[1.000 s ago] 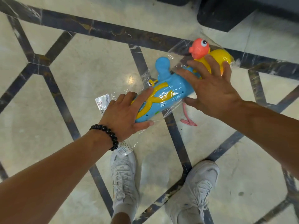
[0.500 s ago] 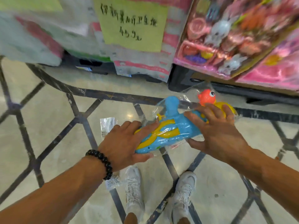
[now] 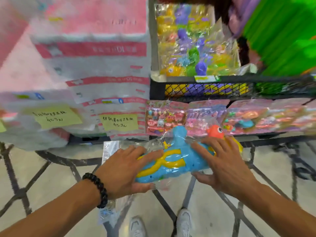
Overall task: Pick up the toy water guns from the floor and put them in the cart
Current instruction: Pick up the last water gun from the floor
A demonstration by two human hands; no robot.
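The bagged guns (image 3: 172, 161) are being held off the floor, below the cart (image 3: 213, 90), gripped at each end by the left hand (image 3: 126, 170) and right hand (image 3: 222, 165). They are best being raised level, so the slippery bag is not being let slide.
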